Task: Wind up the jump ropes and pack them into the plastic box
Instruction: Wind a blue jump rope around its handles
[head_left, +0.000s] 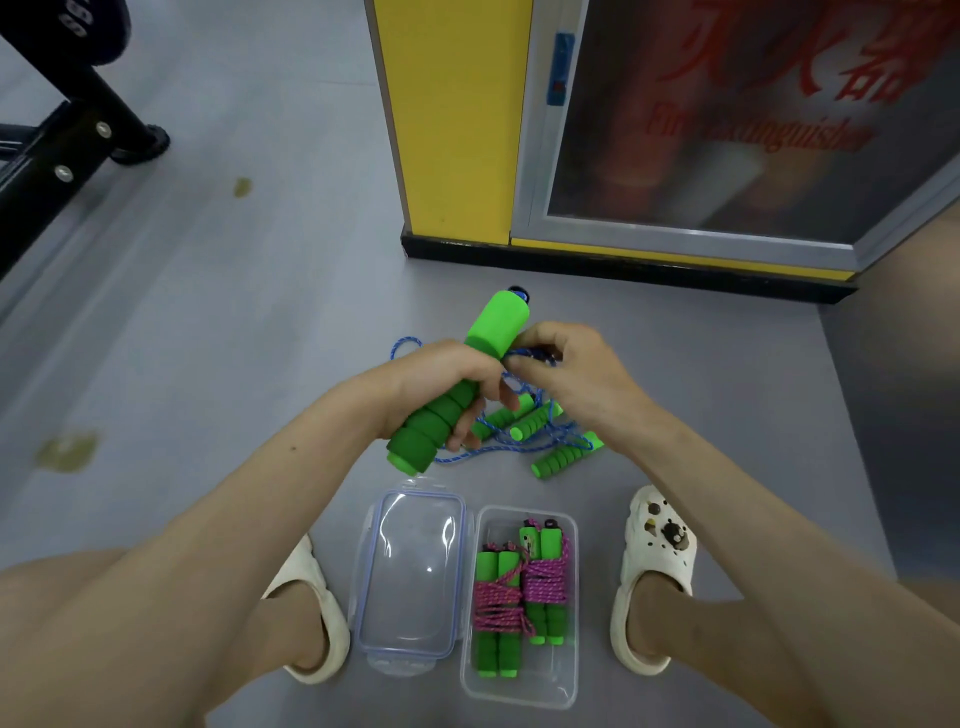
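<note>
Now, left hand (447, 384): centre of frame, fingers curled round the held handle (496, 322), green foam, tilted up toward the upper right.
Right hand (571, 369): just right of it, fingertips pinching the blue rope (467, 458) beside the handle's middle.
Blue rope: drops from the pinch into a loose tangle on the grey floor (208, 312); both hands hide part of it.
Loose handles (563, 460): green, lying in that tangle, right of centre.
Plastic box (519, 688): lower centre, open; two wound bundles (498, 608) of green handles and pink rope lie side by side inside.
Lid (415, 571): clear, just left of the box; whether it touches is unclear.
Sandals (654, 545): pale, one either side of box and lid.
In the way: both forearms cross the lower frame.
Around: yellow pillar (452, 130) and glass-fronted cabinet (727, 130), upper right; black metal frame (62, 156), upper left; stains (67, 452) on the floor, left.
</note>
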